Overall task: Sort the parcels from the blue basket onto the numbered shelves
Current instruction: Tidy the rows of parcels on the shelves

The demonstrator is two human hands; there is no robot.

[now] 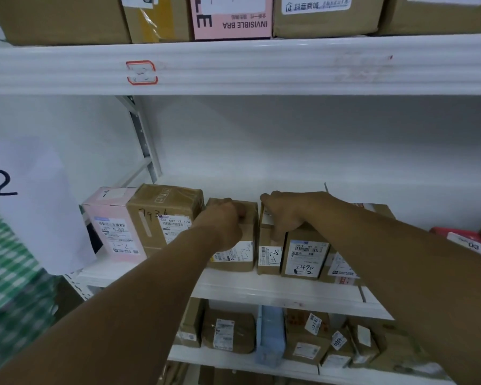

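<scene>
On the middle shelf (261, 284), both hands are down on neighbouring parcels, close together but not touching. The left hand (225, 220) curls over the top front edge of a small brown parcel (233, 257). The right hand (286, 215) caps a narrow parcel (270, 254), thumb down its face, fingers over the top. Both parcels carry handwritten "1-2" labels and stand upright, side by side in the row. Judgement: stiff cardboard, small, probably light; matte taped faces should not slip; contents unknown, so no hard squeezing. Best hold is the top plus opposite side walls. To their right is a box marked 2490 (306, 257); to their left, a taped carton (161, 212) and a pink box (109, 218). The blue basket is not in view.
</scene>
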